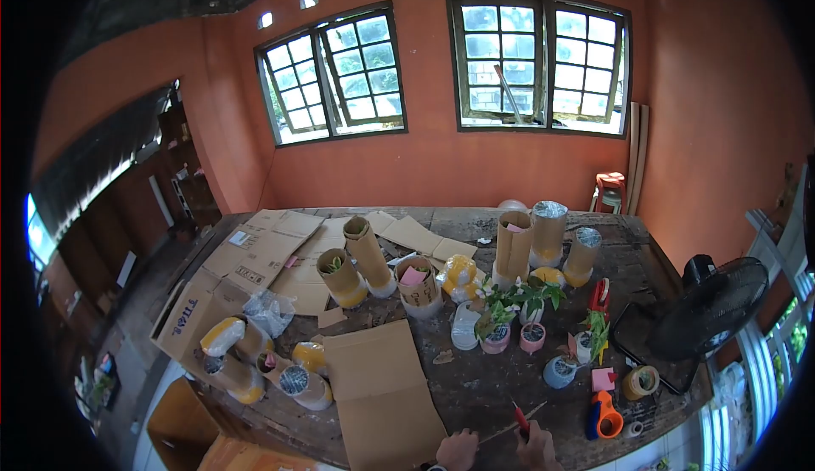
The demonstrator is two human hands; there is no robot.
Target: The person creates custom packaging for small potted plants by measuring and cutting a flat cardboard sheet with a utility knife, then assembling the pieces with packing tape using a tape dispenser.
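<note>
Near the table's front edge, my right hand [536,449] is closed around a red-handled cutter [520,418], its tip pointing up and away. To its left, my left hand [458,450] has its fingers curled down at the table surface, beside the lower right corner of a flat cardboard sheet [386,394]. Whether anything is under those fingers is too small to tell. A thin, pale strip [514,424] runs diagonally between the hands, passing behind the cutter.
Cardboard tubes [513,254] and small potted plants [497,339] stand beyond the hands. An orange tape dispenser [608,420], a pink note pad [603,379] and a black fan [709,310] are at the right. Flattened boxes [255,254] lie at the back left.
</note>
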